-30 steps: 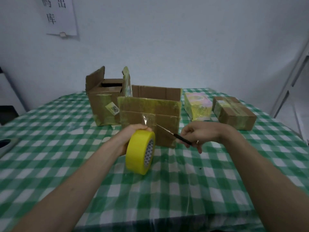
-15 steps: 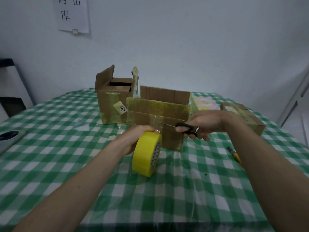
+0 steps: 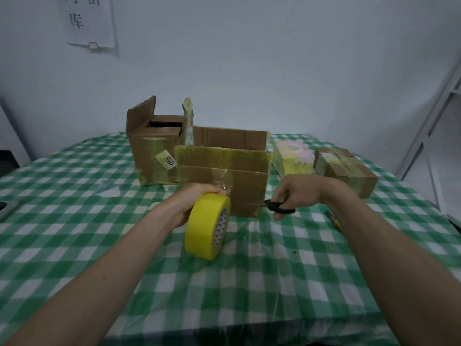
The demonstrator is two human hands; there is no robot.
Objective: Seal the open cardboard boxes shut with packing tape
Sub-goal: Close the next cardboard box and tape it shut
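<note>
L hand [image 3: 193,199] w/ yellow tape roll [image 3: 207,226], R hand [image 3: 296,194] w/ scissors [image 3: 279,207], both at open box [image 3: 224,178] front.

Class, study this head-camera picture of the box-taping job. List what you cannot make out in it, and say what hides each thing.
- Contents of the front box: hidden by its near wall, head view.
- Scissors blades: too thin and blurred, handles partly covered by the right hand.
- Left hand fingers: hidden behind the tape roll.
- Wall paper: cut off by the top edge.
- Yellow tool: partly hidden by the right forearm.
</note>
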